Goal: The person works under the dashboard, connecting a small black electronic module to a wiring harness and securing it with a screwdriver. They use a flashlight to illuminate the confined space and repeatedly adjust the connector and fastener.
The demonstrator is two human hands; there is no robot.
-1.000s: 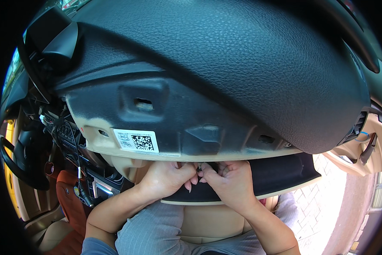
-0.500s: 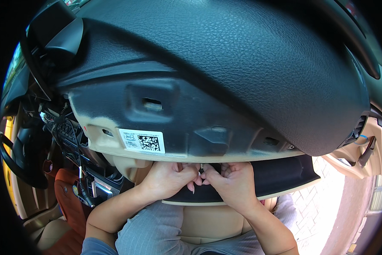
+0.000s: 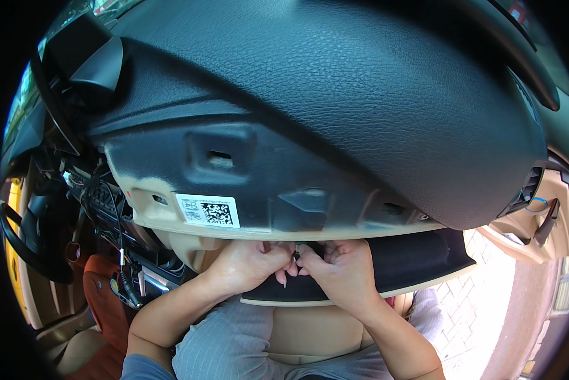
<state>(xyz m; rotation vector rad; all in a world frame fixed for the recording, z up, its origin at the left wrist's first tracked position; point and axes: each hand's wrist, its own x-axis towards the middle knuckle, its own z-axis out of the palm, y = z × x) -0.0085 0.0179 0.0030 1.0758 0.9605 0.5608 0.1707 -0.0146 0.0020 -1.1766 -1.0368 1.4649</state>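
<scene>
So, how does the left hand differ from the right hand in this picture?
The left hand comes in from the lower left, its knuckles up, while the right hand comes from the lower right. The left hand lies nearer the white label; the right hand covers more of the black tray. Both are bare, with fingertips meeting under the dashboard edge.

Steering wheel (image 3: 28,240) at left edge, loose wiring (image 3: 104,209) beside it, orange seat (image 3: 104,304) lower left, paved ground (image 3: 487,304) lower right, white label sticker (image 3: 207,211) centre-left.
</scene>
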